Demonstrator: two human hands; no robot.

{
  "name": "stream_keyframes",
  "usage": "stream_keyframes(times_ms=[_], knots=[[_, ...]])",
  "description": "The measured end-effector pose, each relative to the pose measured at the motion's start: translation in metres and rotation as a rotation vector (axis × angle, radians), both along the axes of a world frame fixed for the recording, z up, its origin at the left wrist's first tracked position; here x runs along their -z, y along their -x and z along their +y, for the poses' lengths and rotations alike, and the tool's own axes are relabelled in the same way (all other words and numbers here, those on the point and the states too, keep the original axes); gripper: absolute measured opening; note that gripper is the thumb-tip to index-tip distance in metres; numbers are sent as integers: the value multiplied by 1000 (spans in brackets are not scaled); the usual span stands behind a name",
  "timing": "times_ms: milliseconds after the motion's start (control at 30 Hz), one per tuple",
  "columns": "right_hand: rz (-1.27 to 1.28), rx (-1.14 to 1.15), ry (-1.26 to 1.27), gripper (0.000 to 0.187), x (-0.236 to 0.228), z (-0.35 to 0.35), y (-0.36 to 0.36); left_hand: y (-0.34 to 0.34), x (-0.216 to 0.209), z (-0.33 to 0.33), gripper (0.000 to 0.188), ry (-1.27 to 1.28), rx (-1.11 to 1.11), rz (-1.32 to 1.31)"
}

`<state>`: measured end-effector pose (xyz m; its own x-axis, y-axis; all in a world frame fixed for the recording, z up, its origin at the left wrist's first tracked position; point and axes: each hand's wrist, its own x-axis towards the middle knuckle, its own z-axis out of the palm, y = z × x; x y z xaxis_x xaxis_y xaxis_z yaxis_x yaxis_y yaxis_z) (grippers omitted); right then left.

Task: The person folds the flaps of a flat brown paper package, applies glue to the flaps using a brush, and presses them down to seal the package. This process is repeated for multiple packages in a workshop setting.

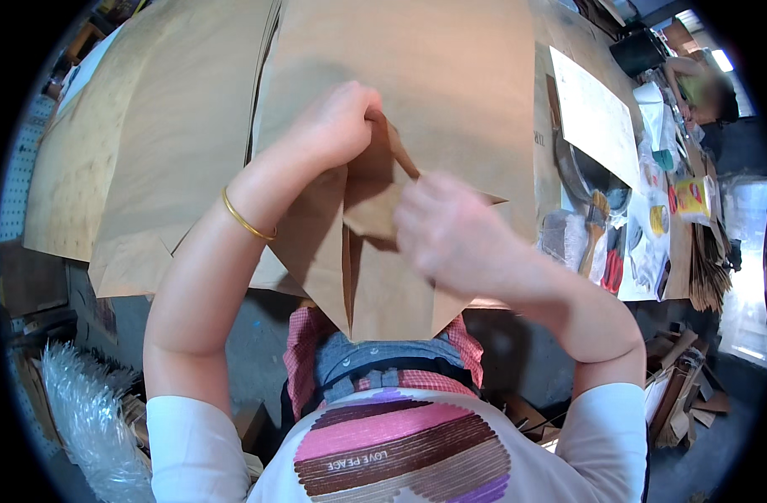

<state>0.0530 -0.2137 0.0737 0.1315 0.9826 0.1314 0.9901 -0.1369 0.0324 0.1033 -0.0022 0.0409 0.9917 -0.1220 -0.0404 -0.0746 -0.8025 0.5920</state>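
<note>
The shirt faces a worktable above grey floor, left hand gripping brown paper, right hand too blurred to tell.

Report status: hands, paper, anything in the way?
Left hand gripping a raised edge of the brown paper. Right hand blurred at the fold, grip unclear. Paper partly folded, flaps open. Brush off to the right, apart from both hands.

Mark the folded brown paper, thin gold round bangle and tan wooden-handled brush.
Folded brown paper [392,293]: head view, lower flap.
Thin gold round bangle [243,224]: head view, band.
Tan wooden-handled brush [592,244]: head view, handle.
</note>
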Motion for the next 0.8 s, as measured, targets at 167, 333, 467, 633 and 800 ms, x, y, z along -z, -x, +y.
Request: stream_keyframes(times_ms=[167,333,467,633,800], knots=[[22,144,200,32,23,-19,11,21,-5,-17,2,-399,8,-555],[272,472,737,63,-35,-19,2,58,-29,-29,5,-576,676,-572],[396,361,816,47,-27,-4,-21,69,-28,-77,9,-625,703,168],[519,487,687,41,-34,-20,-38,58,-57,-70,12,-816,601,356],[233,558,527,31,-23,-66,1,108,-41,-1,31,-714,454,9]])
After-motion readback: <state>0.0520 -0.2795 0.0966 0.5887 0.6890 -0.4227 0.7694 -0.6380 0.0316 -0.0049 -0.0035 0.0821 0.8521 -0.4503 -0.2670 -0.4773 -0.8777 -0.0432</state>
